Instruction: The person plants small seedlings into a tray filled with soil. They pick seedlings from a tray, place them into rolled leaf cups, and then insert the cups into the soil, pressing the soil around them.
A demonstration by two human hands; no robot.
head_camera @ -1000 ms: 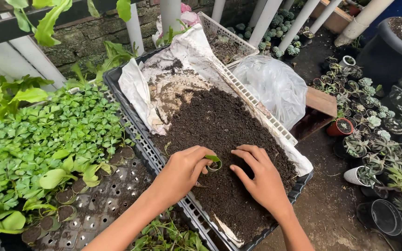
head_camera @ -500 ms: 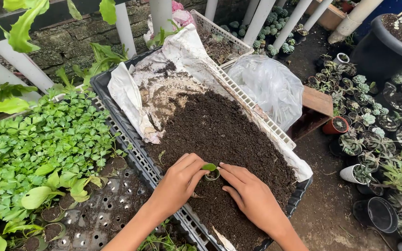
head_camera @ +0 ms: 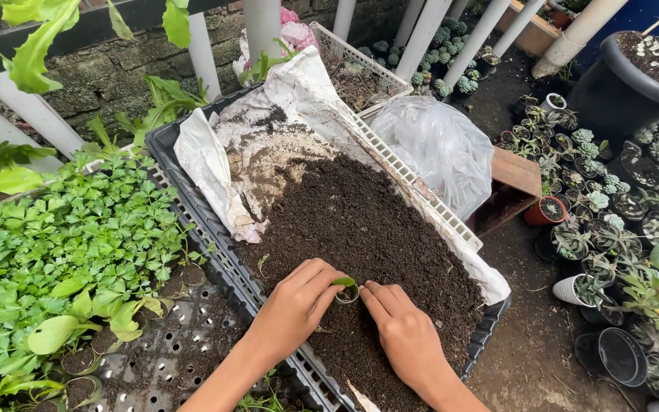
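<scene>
At the near end of the dark soil [head_camera: 368, 221], which fills a black crate [head_camera: 192, 202] lined with white sheeting [head_camera: 207, 164], sits a small pot [head_camera: 348, 291] with one green leaf. From 7 o'clock the left hand [head_camera: 295, 309] pinches this pot's rim between thumb and fingers. From 5 o'clock the right hand [head_camera: 406, 336] lies flat, fingers together, fingertips touching the pot. Leafy seedlings [head_camera: 70, 236] stand at 9 o'clock.

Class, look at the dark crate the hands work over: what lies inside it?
Inside the dark crate lies a white liner sheet heaped with dark soil. The crate's floor is covered.
</scene>
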